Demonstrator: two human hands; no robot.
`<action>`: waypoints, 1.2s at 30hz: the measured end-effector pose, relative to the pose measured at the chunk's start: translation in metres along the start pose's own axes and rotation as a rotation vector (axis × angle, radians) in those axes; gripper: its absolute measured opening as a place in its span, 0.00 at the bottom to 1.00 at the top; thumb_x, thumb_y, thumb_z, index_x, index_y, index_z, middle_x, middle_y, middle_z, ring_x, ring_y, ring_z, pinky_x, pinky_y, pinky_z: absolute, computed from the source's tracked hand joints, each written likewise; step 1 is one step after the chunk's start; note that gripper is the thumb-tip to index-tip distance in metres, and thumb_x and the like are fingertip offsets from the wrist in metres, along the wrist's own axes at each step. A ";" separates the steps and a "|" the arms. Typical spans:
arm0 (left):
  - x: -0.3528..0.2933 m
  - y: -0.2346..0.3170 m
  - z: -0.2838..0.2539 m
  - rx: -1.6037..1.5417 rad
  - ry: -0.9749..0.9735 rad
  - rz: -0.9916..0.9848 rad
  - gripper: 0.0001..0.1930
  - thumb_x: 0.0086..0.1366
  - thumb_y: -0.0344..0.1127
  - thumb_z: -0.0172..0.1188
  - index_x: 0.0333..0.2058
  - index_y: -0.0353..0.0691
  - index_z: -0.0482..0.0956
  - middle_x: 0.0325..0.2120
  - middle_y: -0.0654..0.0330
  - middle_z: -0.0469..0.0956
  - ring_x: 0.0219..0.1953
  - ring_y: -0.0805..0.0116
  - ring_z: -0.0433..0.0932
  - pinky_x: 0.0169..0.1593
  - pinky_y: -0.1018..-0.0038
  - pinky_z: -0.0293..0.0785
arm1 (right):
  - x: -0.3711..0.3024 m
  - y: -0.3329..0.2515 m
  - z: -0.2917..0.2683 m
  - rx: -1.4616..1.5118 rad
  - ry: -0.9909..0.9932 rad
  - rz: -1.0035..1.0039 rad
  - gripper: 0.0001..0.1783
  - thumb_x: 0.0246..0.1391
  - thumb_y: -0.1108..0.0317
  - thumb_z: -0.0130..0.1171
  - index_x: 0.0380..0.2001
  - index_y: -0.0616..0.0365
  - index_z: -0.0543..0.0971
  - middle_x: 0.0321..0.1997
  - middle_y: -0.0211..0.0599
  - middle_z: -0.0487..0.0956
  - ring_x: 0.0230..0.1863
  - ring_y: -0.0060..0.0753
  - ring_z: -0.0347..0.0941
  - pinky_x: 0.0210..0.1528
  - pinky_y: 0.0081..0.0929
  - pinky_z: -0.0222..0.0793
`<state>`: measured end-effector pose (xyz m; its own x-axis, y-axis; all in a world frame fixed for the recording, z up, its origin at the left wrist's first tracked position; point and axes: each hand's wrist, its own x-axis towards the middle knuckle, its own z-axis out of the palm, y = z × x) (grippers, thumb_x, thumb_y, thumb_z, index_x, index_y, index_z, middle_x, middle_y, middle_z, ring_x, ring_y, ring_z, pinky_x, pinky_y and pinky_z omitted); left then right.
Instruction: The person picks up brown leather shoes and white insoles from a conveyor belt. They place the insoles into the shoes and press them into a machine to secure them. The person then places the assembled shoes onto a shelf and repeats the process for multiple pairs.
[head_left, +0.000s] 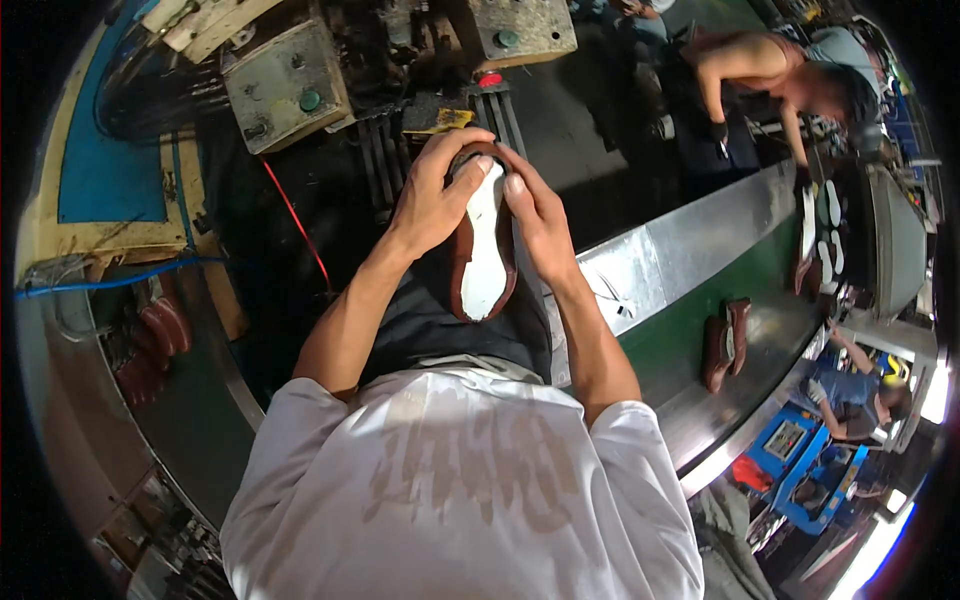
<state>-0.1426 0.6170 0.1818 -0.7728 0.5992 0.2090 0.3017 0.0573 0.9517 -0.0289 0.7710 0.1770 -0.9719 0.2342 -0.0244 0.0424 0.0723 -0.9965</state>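
Between my two hands is a brown leather shoe upper (pixel 486 240), turned bottom up so that its white insole faces me. My left hand (pixel 440 190) wraps the far end from the left, its thumb pressed on the white insole. From the right, my right hand (pixel 538 215) closes round the same end, thumb along the edge. The near end points toward my body, over my dark trousers. Just beyond my hands stands a dirty machine with a yellow piece (pixel 440 121) and dark metal rails (pixel 380 165).
Grey control boxes with green buttons (pixel 310 101) flank a red knob (pixel 489 78). A green conveyor belt (pixel 650 370) on my right carries brown shoes (pixel 725 345) and white soles. More brown shoes (pixel 165 325) lie at left, near a blue hose (pixel 110 285). Co-workers (pixel 750 75) work at right.
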 end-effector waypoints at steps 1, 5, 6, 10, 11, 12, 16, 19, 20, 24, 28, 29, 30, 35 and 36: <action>0.002 0.000 0.003 0.000 -0.013 -0.001 0.17 0.75 0.32 0.58 0.59 0.35 0.80 0.56 0.53 0.81 0.61 0.62 0.78 0.66 0.67 0.70 | -0.001 0.005 0.000 0.085 0.017 0.011 0.38 0.78 0.53 0.49 0.80 0.64 0.57 0.78 0.53 0.68 0.78 0.45 0.64 0.79 0.38 0.55; 0.000 -0.014 -0.002 -0.716 -0.253 -0.175 0.28 0.79 0.40 0.57 0.72 0.37 0.66 0.67 0.53 0.73 0.69 0.62 0.71 0.73 0.66 0.62 | -0.003 0.018 0.012 0.608 0.084 0.003 0.36 0.80 0.50 0.46 0.79 0.65 0.59 0.78 0.49 0.67 0.78 0.42 0.62 0.79 0.35 0.53; -0.008 -0.020 -0.003 -1.011 -0.295 -0.216 0.31 0.79 0.41 0.57 0.75 0.37 0.62 0.68 0.53 0.71 0.70 0.62 0.69 0.74 0.66 0.61 | -0.006 0.021 0.016 0.788 0.102 0.000 0.37 0.80 0.50 0.46 0.78 0.65 0.60 0.78 0.48 0.67 0.79 0.40 0.61 0.80 0.34 0.53; -0.025 -0.032 0.012 -0.546 -0.139 -0.143 0.35 0.80 0.42 0.56 0.78 0.38 0.55 0.71 0.54 0.66 0.72 0.64 0.64 0.76 0.66 0.56 | -0.007 0.028 0.012 0.244 0.121 0.032 0.33 0.81 0.54 0.45 0.78 0.65 0.62 0.78 0.49 0.67 0.79 0.41 0.61 0.79 0.35 0.53; -0.027 -0.032 0.013 -0.409 -0.125 -0.088 0.34 0.80 0.40 0.56 0.78 0.37 0.56 0.71 0.54 0.66 0.72 0.64 0.64 0.75 0.67 0.57 | -0.008 0.029 0.014 0.097 0.129 0.024 0.33 0.81 0.56 0.45 0.78 0.64 0.62 0.78 0.50 0.67 0.79 0.42 0.61 0.79 0.35 0.53; -0.027 -0.032 0.011 -0.357 -0.115 -0.075 0.35 0.79 0.39 0.57 0.78 0.37 0.56 0.70 0.54 0.67 0.71 0.64 0.66 0.75 0.66 0.58 | -0.007 0.029 0.016 0.083 0.139 0.020 0.32 0.80 0.57 0.46 0.78 0.65 0.62 0.78 0.51 0.67 0.78 0.41 0.61 0.79 0.35 0.54; -0.024 -0.026 -0.004 -0.343 -0.134 -0.085 0.37 0.76 0.36 0.62 0.77 0.36 0.55 0.69 0.53 0.68 0.68 0.62 0.69 0.73 0.65 0.63 | -0.026 0.026 0.025 0.156 -0.021 0.129 0.47 0.67 0.61 0.66 0.80 0.64 0.54 0.78 0.51 0.66 0.80 0.40 0.60 0.79 0.37 0.54; -0.033 -0.006 -0.022 -0.605 -0.253 -0.107 0.44 0.71 0.36 0.68 0.78 0.36 0.53 0.70 0.52 0.67 0.70 0.61 0.68 0.74 0.63 0.63 | -0.055 0.029 0.023 0.076 -0.124 0.240 0.56 0.59 0.62 0.75 0.81 0.63 0.51 0.79 0.53 0.65 0.81 0.43 0.59 0.79 0.39 0.56; -0.035 0.004 -0.027 -0.711 -0.299 -0.113 0.46 0.69 0.36 0.70 0.79 0.36 0.53 0.71 0.52 0.66 0.71 0.61 0.68 0.74 0.63 0.62 | -0.058 0.021 0.024 -0.013 -0.096 0.180 0.58 0.58 0.61 0.76 0.81 0.63 0.51 0.79 0.54 0.64 0.81 0.45 0.60 0.79 0.40 0.57; -0.037 0.061 -0.048 -0.756 -0.303 -0.045 0.64 0.55 0.53 0.84 0.78 0.31 0.51 0.75 0.47 0.61 0.78 0.56 0.60 0.78 0.61 0.57 | -0.056 -0.003 0.032 -0.341 0.034 0.002 0.67 0.52 0.67 0.80 0.82 0.60 0.42 0.75 0.60 0.67 0.73 0.60 0.69 0.72 0.46 0.69; -0.044 0.061 -0.031 -0.268 -0.349 0.031 0.64 0.49 0.55 0.85 0.76 0.33 0.57 0.74 0.46 0.64 0.77 0.55 0.62 0.78 0.60 0.57 | -0.034 0.073 0.038 0.008 0.139 -0.092 0.54 0.59 0.68 0.71 0.79 0.61 0.48 0.68 0.56 0.72 0.66 0.53 0.75 0.68 0.47 0.72; -0.047 0.059 -0.025 -0.195 -0.331 0.046 0.60 0.50 0.50 0.85 0.75 0.34 0.60 0.73 0.47 0.67 0.76 0.54 0.65 0.76 0.61 0.60 | -0.029 0.078 0.043 0.314 0.111 0.048 0.42 0.68 0.64 0.63 0.76 0.61 0.54 0.66 0.53 0.73 0.64 0.48 0.76 0.66 0.45 0.74; -0.053 0.057 -0.020 -0.124 -0.307 0.048 0.56 0.52 0.46 0.85 0.75 0.35 0.63 0.71 0.48 0.70 0.74 0.53 0.68 0.75 0.61 0.64 | -0.035 0.070 0.045 0.456 0.087 0.084 0.33 0.73 0.60 0.55 0.74 0.60 0.58 0.65 0.51 0.74 0.63 0.44 0.77 0.65 0.43 0.75; -0.055 0.047 0.001 -0.034 -0.260 0.210 0.34 0.53 0.27 0.74 0.61 0.36 0.75 0.60 0.50 0.77 0.65 0.53 0.76 0.69 0.62 0.71 | -0.055 0.017 0.042 0.358 0.130 -0.043 0.34 0.81 0.42 0.25 0.64 0.57 0.69 0.60 0.45 0.77 0.62 0.36 0.78 0.64 0.38 0.77; -0.052 0.047 0.003 -0.030 -0.262 0.219 0.33 0.53 0.27 0.73 0.59 0.36 0.75 0.59 0.50 0.77 0.64 0.53 0.77 0.68 0.62 0.71 | -0.054 0.017 0.040 0.317 0.140 -0.085 0.34 0.81 0.41 0.27 0.65 0.58 0.69 0.61 0.45 0.77 0.62 0.37 0.78 0.64 0.39 0.77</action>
<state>-0.0861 0.5908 0.2151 -0.5208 0.7797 0.3476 0.4251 -0.1162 0.8976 0.0146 0.7205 0.1581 -0.9267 0.3726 0.0494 -0.1330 -0.2021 -0.9703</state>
